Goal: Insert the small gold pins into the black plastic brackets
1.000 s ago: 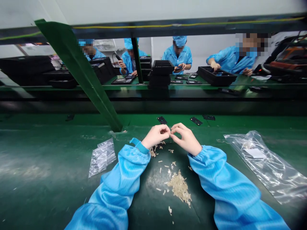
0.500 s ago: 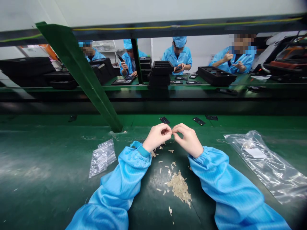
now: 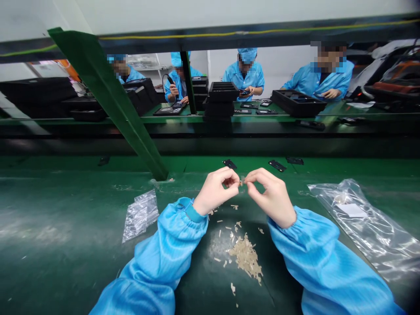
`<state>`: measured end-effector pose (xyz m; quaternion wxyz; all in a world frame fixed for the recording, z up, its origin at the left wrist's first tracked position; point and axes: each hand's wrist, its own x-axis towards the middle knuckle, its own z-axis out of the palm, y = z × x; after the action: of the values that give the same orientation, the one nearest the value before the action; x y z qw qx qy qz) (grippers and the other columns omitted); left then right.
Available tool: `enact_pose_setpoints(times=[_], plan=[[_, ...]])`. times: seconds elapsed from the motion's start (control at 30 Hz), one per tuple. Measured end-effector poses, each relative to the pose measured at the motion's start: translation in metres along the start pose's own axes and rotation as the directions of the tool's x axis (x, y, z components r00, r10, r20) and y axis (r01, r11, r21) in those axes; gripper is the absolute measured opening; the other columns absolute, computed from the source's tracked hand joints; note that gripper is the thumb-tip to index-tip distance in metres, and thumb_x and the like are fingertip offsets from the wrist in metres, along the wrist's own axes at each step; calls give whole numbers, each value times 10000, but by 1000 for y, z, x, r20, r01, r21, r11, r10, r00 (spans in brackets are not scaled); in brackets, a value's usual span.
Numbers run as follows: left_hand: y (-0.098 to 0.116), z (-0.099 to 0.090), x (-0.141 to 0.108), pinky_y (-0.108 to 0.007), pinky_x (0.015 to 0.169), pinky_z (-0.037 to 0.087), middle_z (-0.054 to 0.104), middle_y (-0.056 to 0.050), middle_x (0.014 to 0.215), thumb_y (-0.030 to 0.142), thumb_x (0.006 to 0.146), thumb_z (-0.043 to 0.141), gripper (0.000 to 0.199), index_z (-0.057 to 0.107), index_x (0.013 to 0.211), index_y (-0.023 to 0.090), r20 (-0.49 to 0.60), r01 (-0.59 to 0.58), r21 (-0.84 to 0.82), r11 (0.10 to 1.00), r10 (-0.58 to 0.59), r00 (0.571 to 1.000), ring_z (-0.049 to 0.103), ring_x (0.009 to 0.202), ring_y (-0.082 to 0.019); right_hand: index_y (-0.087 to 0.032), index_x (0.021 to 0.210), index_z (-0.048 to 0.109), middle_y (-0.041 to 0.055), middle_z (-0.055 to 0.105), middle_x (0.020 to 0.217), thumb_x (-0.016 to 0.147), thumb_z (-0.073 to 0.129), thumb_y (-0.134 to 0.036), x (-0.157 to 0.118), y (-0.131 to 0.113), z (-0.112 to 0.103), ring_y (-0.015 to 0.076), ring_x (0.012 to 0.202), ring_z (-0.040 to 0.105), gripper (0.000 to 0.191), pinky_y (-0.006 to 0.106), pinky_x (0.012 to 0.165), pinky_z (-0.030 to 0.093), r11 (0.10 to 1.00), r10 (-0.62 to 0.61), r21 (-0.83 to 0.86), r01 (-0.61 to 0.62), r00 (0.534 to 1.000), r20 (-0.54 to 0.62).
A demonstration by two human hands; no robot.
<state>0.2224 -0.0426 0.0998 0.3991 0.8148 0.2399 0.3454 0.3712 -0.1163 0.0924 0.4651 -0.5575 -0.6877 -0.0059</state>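
Observation:
Over the green bench, my left hand [image 3: 218, 189] is closed, thumb and forefinger pinched on a small thin piece [image 3: 241, 181]. Facing it, my right hand [image 3: 272, 194] has its thumb and forefinger almost together at the other side of that piece. A greyish bit shows by the right fingertips, too small to make out. Below the hands lies a heap of small flat beige pieces [image 3: 246, 257], with several loose ones scattered around it. Part of the scatter is hidden behind my left wrist.
Small clear bags [image 3: 140, 215] lie left, a large clear plastic bag [image 3: 364, 227] right. Flat black parts [image 3: 277, 166] lie on the green strip beyond my hands. A slanted green post [image 3: 114, 109] stands left. Across the bench, several co-workers in blue sit behind black trays [image 3: 298, 105].
My right hand has moved right, opening a small gap between the two hands where the piece now shows. The black parts on the far strip have shifted slightly right.

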Motion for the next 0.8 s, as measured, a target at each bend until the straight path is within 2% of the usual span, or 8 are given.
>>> enact_pose_setpoints(times=[0.13, 0.27, 0.4, 0.63, 0.8], plan=[[10, -9, -3, -225, 611, 388, 479, 19, 662, 78, 693, 500, 101, 512, 631, 157, 47, -90, -27, 996, 92, 995, 466, 638, -103, -197, 685, 557, 39, 601, 756, 805, 505, -144, 1, -11, -11, 164, 722, 580, 141, 306, 687, 469, 998, -18, 63, 17, 1000, 14], [20, -11, -7, -225, 610, 383, 474, 19, 664, 63, 696, 515, 112, 508, 630, 153, 57, -150, -10, 989, 151, 987, 462, 638, -99, -190, 687, 550, 34, 574, 741, 795, 597, -242, -1, -22, -12, 164, 718, 565, 128, 303, 672, 469, 995, -40, 91, 39, 999, 5], [26, -11, -10, -221, 602, 384, 477, 16, 665, 45, 693, 512, 121, 515, 628, 148, 63, -167, -7, 986, 167, 984, 466, 631, -95, -193, 766, 570, 37, 596, 775, 810, 571, -189, -2, -27, -12, 165, 744, 574, 44, 300, 680, 473, 990, -70, 123, 68, 997, 19], [28, -19, -10, -224, 598, 384, 477, 15, 660, 45, 691, 496, 132, 495, 616, 153, 67, -157, -83, 984, 163, 984, 455, 626, -97, -178, 712, 565, 33, 577, 743, 819, 531, -137, 0, -30, -24, 145, 700, 556, 120, 282, 657, 457, 984, -63, 168, 59, 998, 18], [30, -21, -13, -227, 612, 387, 476, 13, 676, 52, 702, 499, 126, 498, 629, 155, 104, -162, -113, 980, 174, 979, 458, 635, -96, -183, 656, 515, 20, 554, 718, 793, 541, -144, -1, -34, -25, 140, 672, 545, 145, 275, 628, 451, 976, -72, 207, 66, 997, 22]])
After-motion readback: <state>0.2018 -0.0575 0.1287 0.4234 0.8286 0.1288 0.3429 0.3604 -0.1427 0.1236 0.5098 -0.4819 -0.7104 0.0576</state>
